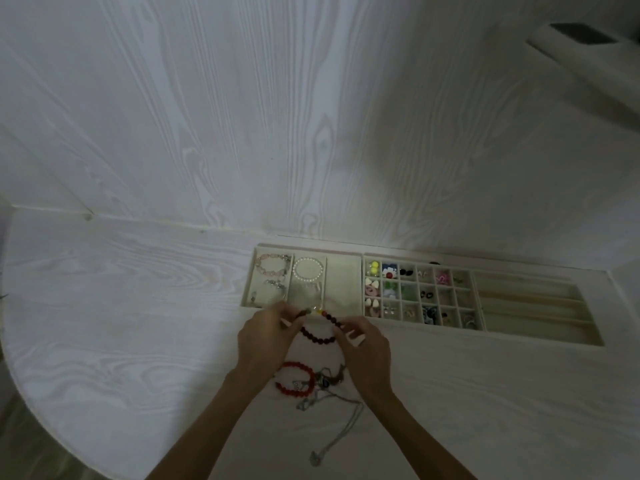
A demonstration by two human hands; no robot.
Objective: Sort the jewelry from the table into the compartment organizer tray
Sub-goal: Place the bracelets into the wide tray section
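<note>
**A:** What is in front of the person right now?

**B:** Low in the centre of the frame, both hands are raised just above a pale wood-grain table; the left hand and the right hand are close together, each pinching one side of a dark red beaded bracelet stretched between them; a few yellow and red beads sit at its top, right at the near edge of the bracelet tray.

**A:** Where should it go, in your view?

**B:** That tray, centre of the frame, has three long compartments; the left one holds a pink bracelet, the middle a pearl bracelet, and the right one looks bare; I judge that the likely spot; best to carry the loop forward with both hands, lay it flat and let go together so the elastic does not snap or roll.

**A:** What else is waiting?

**B:** Lower centre, between the wrists, a bright red bracelet lies on the table touching a tangle of grey chain; to the right of centre a small-cell grid tray holds earrings and charms.

**A:** Any writing or brand?

**B:** None that I can read; the light is dim.
</note>
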